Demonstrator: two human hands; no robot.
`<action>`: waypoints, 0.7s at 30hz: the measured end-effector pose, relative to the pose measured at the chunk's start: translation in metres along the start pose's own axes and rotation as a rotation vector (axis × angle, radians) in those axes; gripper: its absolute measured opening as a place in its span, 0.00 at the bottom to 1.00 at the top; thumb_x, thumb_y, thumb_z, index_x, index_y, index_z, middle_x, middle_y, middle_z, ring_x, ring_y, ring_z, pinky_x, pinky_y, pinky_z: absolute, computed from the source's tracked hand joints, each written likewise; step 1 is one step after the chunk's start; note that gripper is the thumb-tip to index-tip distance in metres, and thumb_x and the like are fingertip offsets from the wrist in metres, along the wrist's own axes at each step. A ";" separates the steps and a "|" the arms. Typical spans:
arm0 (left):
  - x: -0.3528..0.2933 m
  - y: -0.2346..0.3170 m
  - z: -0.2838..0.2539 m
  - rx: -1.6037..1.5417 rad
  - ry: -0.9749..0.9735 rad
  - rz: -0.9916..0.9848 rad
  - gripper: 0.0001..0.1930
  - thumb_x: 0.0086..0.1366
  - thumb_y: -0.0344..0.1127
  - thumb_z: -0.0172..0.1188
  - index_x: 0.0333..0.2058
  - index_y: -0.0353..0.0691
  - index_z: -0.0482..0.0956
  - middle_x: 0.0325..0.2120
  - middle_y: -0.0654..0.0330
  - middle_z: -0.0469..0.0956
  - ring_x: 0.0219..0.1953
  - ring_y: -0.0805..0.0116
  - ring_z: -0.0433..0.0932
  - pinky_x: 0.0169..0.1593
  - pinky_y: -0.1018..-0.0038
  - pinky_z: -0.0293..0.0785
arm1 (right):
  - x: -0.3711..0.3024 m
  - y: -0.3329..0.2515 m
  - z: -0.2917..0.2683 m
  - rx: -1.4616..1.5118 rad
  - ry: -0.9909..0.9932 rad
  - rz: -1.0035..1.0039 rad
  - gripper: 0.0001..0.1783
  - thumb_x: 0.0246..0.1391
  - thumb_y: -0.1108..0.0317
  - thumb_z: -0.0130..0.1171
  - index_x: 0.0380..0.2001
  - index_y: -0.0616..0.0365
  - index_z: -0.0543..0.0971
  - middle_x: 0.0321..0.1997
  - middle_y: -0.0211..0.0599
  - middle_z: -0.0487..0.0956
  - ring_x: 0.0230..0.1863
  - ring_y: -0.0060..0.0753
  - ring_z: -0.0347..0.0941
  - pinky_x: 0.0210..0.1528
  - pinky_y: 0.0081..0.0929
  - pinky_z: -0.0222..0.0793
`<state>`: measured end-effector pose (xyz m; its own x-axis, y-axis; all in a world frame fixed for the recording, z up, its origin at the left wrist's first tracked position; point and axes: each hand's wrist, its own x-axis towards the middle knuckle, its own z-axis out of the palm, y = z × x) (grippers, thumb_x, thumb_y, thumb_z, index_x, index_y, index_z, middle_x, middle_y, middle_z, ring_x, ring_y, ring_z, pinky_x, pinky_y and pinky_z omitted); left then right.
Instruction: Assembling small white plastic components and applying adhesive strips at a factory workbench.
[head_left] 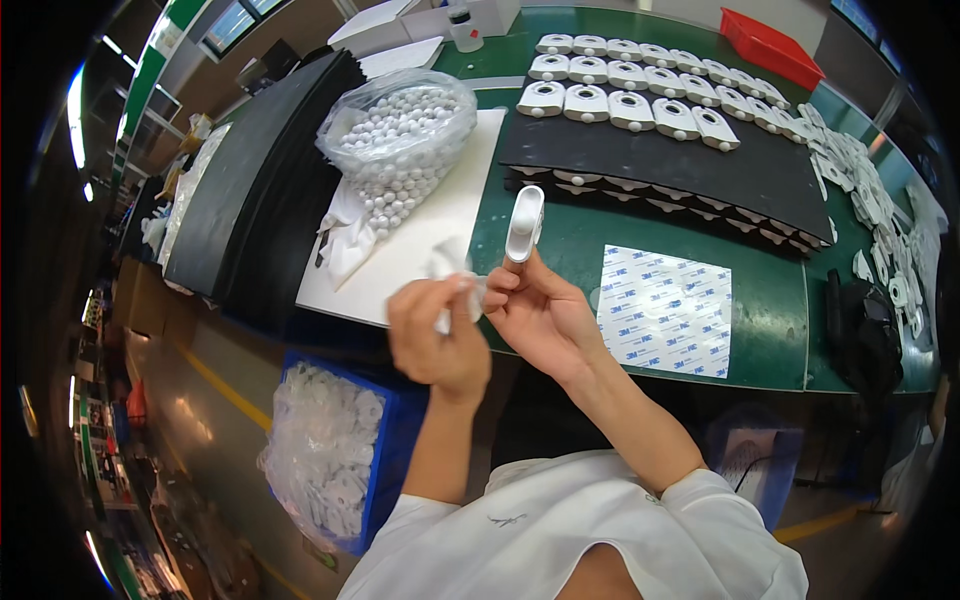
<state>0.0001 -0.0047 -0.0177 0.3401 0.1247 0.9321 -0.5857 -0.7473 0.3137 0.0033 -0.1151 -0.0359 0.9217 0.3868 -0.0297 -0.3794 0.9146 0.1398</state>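
My right hand (548, 318) holds up a white oval plastic housing (523, 222), its thumb and fingers closed around the lower end. The rounded hollow face of the housing points up. Beside it, my left hand (437, 335) is closed in a pinch and somewhat smeared by motion. A blurred, whitish, thin piece (452, 260) shows at its fingertips; I cannot make out what it is. Behind the left hand, a clear plastic bag (345, 150) full of white balls (400, 195) lies on a white board (455, 205).
Rows of white housings (630, 108) stand on stacked black trays (660, 160). A printed adhesive sheet (665, 312) lies on the green table (560, 270). Loose white parts (860, 180) and a red bin (770, 48) are right; black sheets (250, 170) and a blue crate (385, 470) are left.
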 end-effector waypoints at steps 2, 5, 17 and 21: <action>0.012 -0.020 -0.008 0.150 0.086 0.082 0.07 0.53 0.21 0.65 0.30 0.36 0.77 0.27 0.59 0.76 0.30 0.63 0.75 0.35 0.71 0.73 | -0.003 -0.005 0.004 0.035 0.012 0.003 0.11 0.60 0.63 0.52 0.35 0.61 0.74 0.31 0.31 0.69 0.35 0.25 0.63 0.39 0.24 0.63; 0.035 -0.055 -0.011 0.237 0.155 0.222 0.11 0.49 0.19 0.68 0.31 0.36 0.77 0.26 0.59 0.76 0.28 0.63 0.75 0.33 0.71 0.73 | -0.008 -0.009 0.010 0.084 0.049 0.001 0.10 0.61 0.64 0.52 0.36 0.61 0.73 0.30 0.30 0.68 0.33 0.26 0.62 0.37 0.24 0.62; 0.020 -0.034 0.009 -0.128 -0.431 -0.334 0.14 0.66 0.34 0.51 0.45 0.32 0.75 0.41 0.53 0.76 0.44 0.62 0.74 0.50 0.71 0.67 | -0.020 -0.015 -0.004 -0.143 -0.027 -0.094 0.11 0.60 0.66 0.52 0.43 0.58 0.72 0.35 0.27 0.70 0.33 0.23 0.62 0.38 0.24 0.62; 0.027 0.004 -0.013 -0.495 -0.649 -0.459 0.11 0.58 0.32 0.61 0.36 0.30 0.77 0.32 0.60 0.74 0.38 0.71 0.70 0.45 0.76 0.64 | -0.032 -0.005 -0.001 -0.340 0.011 -0.086 0.12 0.60 0.64 0.52 0.45 0.55 0.71 0.35 0.25 0.70 0.33 0.19 0.62 0.38 0.20 0.62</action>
<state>-0.0027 0.0045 0.0107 0.8724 -0.1612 0.4614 -0.4881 -0.3339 0.8064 -0.0247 -0.1318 -0.0368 0.9513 0.3059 -0.0377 -0.3070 0.9302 -0.2010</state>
